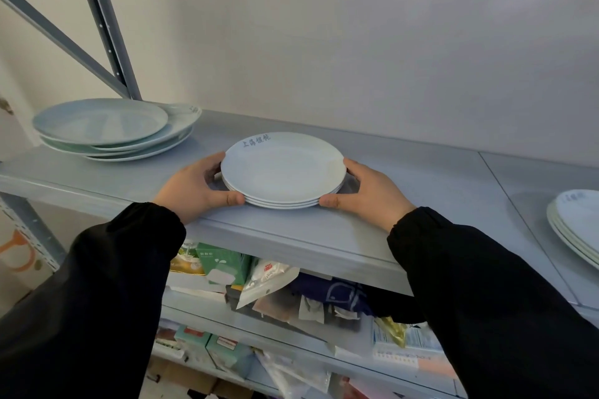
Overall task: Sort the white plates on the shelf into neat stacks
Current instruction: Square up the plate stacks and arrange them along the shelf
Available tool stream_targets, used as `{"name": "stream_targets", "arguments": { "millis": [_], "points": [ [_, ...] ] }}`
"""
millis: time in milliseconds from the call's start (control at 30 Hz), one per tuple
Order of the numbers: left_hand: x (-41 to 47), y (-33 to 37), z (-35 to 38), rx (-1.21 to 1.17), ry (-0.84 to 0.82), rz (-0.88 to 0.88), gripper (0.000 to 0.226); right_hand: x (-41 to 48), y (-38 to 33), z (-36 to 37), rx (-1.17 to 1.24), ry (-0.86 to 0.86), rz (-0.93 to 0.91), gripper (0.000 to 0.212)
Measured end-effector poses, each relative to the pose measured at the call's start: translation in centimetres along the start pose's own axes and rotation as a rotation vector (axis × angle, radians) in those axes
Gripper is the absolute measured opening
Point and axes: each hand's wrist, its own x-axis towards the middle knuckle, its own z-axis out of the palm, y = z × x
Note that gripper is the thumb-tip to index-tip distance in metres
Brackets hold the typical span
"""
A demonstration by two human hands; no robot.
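Left hand (194, 188) and right hand (366, 193) clamp middle plate stack (283, 168) between them on shelf (421, 191). We see untidy stack (110, 126) beyond left hand, third stack (577, 223) beyond right.

— Centre stack (283, 168): three white plates, rims aligned, flat on the grey shelf (421, 191).
— Left stack (107, 126) is fanned out and uneven, and the right stack (577, 223) is partly out of view.

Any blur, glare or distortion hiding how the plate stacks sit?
Head view: flat, dim, bluish light, no harsh glare; the middle stack between the left hand and right hand is sharp; the left stack is soft; the right stack is cropped by the frame edge; wide-angle skews the shelf lines.
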Motion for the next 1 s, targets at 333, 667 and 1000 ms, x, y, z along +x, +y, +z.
{"name": "stream_targets", "arguments": {
  "millis": [333, 667, 1000],
  "points": [
    [0.3, 0.1, -0.1, 0.050, -0.014, -0.074, 0.102, 0.1, 0.5, -0.5, 0.021, 0.024, 0.049, 0.074],
    [2.0, 3.4, 3.2, 0.145, -0.120, -0.083, 0.088, -3.5, 1.8, -4.1, 0.010, 0.060, 0.110, 0.073],
    [3.2, 7.7, 10.6, 0.067, -0.201, -0.033, 0.093, -10.5, 4.5, -9.7, -0.094, 0.175, 0.210, 0.079]
  ]
}}
